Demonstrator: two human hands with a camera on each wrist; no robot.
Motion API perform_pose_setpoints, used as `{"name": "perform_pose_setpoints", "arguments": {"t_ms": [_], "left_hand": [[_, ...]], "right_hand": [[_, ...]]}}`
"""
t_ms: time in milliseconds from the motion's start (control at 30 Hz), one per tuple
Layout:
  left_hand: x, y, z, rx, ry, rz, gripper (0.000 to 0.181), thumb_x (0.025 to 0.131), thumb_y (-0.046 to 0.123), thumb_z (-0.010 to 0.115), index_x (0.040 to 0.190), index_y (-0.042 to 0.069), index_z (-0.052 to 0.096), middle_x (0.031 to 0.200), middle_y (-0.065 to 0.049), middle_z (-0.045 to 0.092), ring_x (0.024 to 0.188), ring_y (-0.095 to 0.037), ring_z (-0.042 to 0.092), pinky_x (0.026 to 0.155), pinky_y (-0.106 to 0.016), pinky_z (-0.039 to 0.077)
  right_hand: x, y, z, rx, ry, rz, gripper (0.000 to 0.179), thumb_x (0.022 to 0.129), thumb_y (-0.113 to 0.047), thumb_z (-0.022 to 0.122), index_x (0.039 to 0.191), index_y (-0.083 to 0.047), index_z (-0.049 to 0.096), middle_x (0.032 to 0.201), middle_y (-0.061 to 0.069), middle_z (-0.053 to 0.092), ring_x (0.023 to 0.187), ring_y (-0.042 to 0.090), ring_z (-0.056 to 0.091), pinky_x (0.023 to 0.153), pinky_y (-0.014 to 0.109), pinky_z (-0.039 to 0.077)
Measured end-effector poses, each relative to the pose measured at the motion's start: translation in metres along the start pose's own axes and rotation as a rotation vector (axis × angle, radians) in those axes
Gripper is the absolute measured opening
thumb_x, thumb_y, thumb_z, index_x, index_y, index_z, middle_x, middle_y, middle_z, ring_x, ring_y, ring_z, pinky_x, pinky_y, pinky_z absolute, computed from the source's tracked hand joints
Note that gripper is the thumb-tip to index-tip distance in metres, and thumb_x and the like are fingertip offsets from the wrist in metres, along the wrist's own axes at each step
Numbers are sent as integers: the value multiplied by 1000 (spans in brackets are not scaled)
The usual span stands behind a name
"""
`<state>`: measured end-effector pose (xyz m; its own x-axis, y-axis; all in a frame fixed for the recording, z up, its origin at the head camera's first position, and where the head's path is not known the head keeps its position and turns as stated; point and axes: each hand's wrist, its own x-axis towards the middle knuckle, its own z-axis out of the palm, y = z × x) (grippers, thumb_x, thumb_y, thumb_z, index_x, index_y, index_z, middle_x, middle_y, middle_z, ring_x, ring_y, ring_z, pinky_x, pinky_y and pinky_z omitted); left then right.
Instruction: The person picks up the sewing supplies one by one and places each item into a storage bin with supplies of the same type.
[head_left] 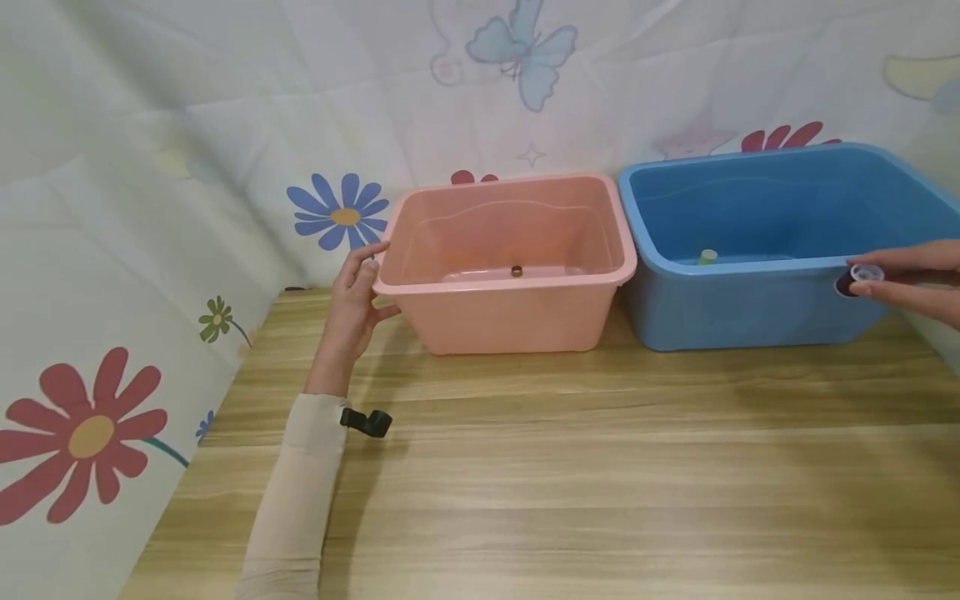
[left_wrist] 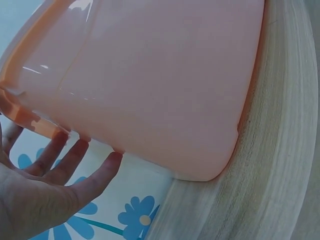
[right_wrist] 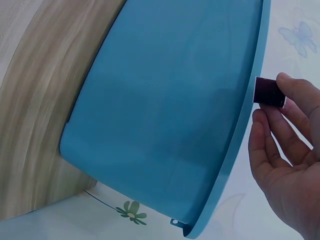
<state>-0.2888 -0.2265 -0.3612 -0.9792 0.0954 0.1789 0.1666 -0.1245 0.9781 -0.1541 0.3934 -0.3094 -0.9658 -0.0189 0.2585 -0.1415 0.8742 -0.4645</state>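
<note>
My left hand (head_left: 354,300) rests at the left end of a pink plastic tub (head_left: 517,321); in the left wrist view its fairly straight fingertips touch the wall under the rim. Between thumb and fingers, my right hand (head_left: 918,279) pinches a small dark cylinder (right_wrist: 269,92) with a pale round end. That cylinder is at the front rim of a blue plastic tub (head_left: 750,308), near its right side. A small brown round piece (head_left: 517,271) lies on the pink tub's floor. Inside the blue tub is a small green cylinder (head_left: 707,257) with a pale end, partly hidden by the rim.
Both tubs stand side by side at the back of a wood-grain table (head_left: 562,467). A white cloth (head_left: 225,108) printed with flowers and butterflies hangs behind and to the left. A black camera mount (head_left: 367,422) sits on the left sleeve.
</note>
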Motion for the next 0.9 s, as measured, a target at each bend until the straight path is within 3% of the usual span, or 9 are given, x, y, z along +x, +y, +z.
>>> {"name": "perform_pose_setpoints", "arguments": {"t_ms": [67, 167, 400, 500, 533, 600, 633, 767, 900], "left_hand": [[0, -1, 0, -2, 1, 1, 32, 107, 26, 49, 138, 23, 57, 138, -8, 51, 117, -31, 60, 79, -44, 60], [0, -1, 0, 3, 2, 4, 31, 108, 28, 49, 138, 24, 57, 137, -9, 51, 116, -31, 60, 78, -43, 60], [0, -1, 1, 15, 4, 7, 34, 107, 33, 52, 139, 23, 55, 134, -10, 52, 115, -32, 60, 76, -40, 61], [0, -1, 1, 14, 0, 11, 35, 106, 33, 53, 139, 23, 55, 133, -11, 52, 116, -32, 59, 75, -39, 61], [0, -1, 1, 16, 0, 14, 35, 106, 33, 53, 139, 23, 55, 133, -11, 52, 116, -32, 59, 75, -39, 61], [0, -1, 0, 18, -1, 16, 35, 106, 33, 53, 139, 23, 55, 133, -11, 53, 115, -32, 59, 75, -40, 61], [0, -1, 0, 22, 0, 18, 35, 106, 33, 53, 140, 23, 54, 133, -11, 53, 116, -32, 59, 75, -40, 61], [0, -1, 0, 25, 3, 17, 35, 106, 33, 53, 140, 23, 54, 135, -10, 52, 116, -32, 59, 75, -40, 61], [0, 0, 1, 25, -1, 16, 36, 105, 34, 54, 140, 23, 53, 138, -11, 50, 119, -33, 58, 76, -40, 61]], "right_hand": [[2, -2, -1, 3, 6, 1, 38, 103, -19, 61, 131, 8, 63, 122, 40, 59, 85, -24, 47, 62, -3, 32], [8, -5, -2, -18, -25, 71, 45, 103, -27, 61, 132, 8, 62, 124, 41, 58, 94, 11, 65, 57, -1, 31], [19, -2, -9, -38, -57, 77, 50, 104, -32, 58, 136, 6, 59, 127, 41, 56, 91, -2, 61, 62, 5, 41], [23, 0, -13, -65, -90, 71, 53, 105, -35, 56, 140, 6, 56, 129, 40, 55, 106, 41, 58, 62, 7, 42], [24, 1, -14, -69, -93, 65, 54, 105, -34, 56, 140, 6, 55, 129, 40, 55, 107, 41, 58, 62, 6, 42], [27, 3, -16, -84, -118, 60, 57, 106, -36, 54, 143, 6, 51, 130, 40, 53, 111, 53, 50, 78, 25, 53], [29, 3, -17, -85, -121, 53, 56, 106, -35, 54, 143, 7, 51, 130, 41, 53, 111, 53, 49, 70, 15, 50], [34, -1, -21, -88, -156, 83, 59, 107, -35, 51, 144, 10, 47, 131, 44, 50, 115, 60, 48, 84, 59, 49], [38, -3, -25, -94, -172, 122, 63, 106, -39, 51, 143, 12, 47, 131, 45, 49, 115, 62, 50, 78, 51, 55]]}}
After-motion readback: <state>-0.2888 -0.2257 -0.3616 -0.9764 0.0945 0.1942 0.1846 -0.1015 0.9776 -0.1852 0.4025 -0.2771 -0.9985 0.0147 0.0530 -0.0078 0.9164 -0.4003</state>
